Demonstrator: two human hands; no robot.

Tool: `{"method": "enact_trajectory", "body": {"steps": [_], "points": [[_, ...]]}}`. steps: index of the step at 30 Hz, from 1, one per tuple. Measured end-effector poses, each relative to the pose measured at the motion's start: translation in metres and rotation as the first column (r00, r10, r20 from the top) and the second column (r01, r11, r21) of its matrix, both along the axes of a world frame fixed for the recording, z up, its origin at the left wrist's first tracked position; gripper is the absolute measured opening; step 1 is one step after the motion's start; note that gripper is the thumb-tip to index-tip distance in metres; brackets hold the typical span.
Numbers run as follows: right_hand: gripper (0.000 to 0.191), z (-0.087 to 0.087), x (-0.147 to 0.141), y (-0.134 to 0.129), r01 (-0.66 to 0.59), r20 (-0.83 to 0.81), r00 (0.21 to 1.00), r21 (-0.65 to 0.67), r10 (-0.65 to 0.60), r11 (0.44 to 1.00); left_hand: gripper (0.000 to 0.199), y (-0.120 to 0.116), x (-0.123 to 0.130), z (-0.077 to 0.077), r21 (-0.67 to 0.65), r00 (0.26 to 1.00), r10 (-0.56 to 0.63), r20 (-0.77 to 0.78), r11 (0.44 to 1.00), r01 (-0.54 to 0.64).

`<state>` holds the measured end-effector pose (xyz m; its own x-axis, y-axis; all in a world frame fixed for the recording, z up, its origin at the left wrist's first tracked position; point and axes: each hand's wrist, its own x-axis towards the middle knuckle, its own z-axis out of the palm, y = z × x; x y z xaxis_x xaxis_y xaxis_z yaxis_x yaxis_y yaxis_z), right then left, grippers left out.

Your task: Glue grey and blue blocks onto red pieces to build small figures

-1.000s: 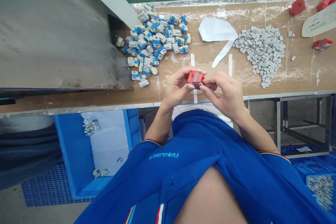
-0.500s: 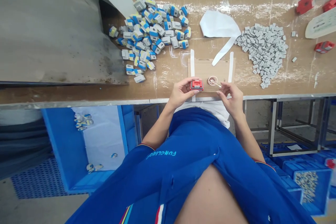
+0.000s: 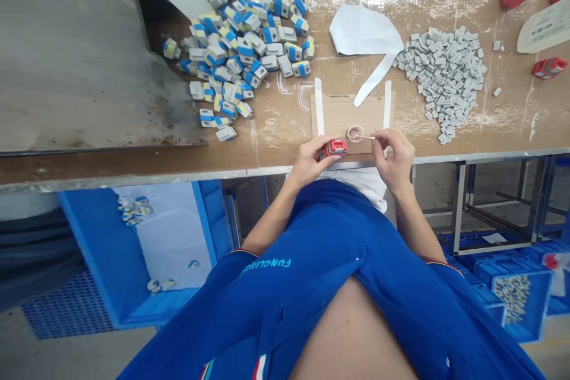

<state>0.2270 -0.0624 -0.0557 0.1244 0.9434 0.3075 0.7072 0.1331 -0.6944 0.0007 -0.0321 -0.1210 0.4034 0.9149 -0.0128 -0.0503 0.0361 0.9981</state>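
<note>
My left hand (image 3: 307,161) is closed on a small red and grey plastic block (image 3: 336,148), gripping it by its left side and edges just above the table's front edge. Between the fingertips of my right hand (image 3: 396,159) is a thin pale stick (image 3: 366,136), much like a cotton swab. Its far end reaches over the rim of a small round cup (image 3: 355,133), whose contents are too small to make out. Under the cup lies a cardboard sheet (image 3: 342,111) with white tape strips along both sides.
Grey, blue and yellow blocks (image 3: 249,44) are heaped at the left beside a metal housing (image 3: 89,65). Small grey pieces (image 3: 449,74) form a pile at the right. A white cut sheet (image 3: 365,32) lies between. Red parts (image 3: 550,67) sit far right; a blue crate (image 3: 89,231) stands below left.
The view has shifted slightly. In my left hand the red block has come down and tilted a little. The stick now lies flatter, with its tip nearer the cup's right rim.
</note>
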Motion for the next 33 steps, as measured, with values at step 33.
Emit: {"method": "enact_trajectory", "body": {"steps": [33], "points": [[0.032,0.018,-0.004,0.018,-0.073,-0.156,0.986,-0.067,0.062,0.995,0.055,0.001,0.0,-0.011,-0.081,0.991,0.003,0.134,0.997,0.007]]}}
